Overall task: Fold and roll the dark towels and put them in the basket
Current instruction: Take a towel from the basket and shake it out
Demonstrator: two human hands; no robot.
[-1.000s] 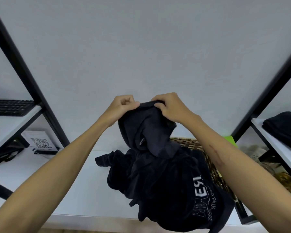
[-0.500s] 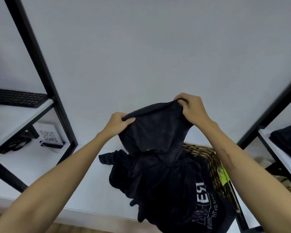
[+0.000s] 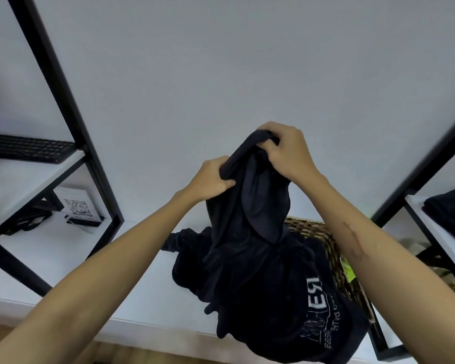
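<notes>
The dark towel (image 3: 250, 206) is a deep navy, near black, and plain. Below it, the heap of dark cloth (image 3: 260, 285) is the same shade and bears white lettering and line print (image 3: 317, 319). Right of the heap, the basket (image 3: 326, 237) is woven in brown and tan, with a lime-green scrap (image 3: 350, 271) beside it. Left of the heap, the desk (image 3: 50, 258) is white, the shelf frame (image 3: 63, 101) black, the keyboard (image 3: 26, 148) black, and a white card (image 3: 75, 206) carries a black QR pattern. The wall (image 3: 221, 61) is pale grey.

basket (image 3: 323, 233) mostly hidden by dark towels (image 3: 260, 271)
</notes>
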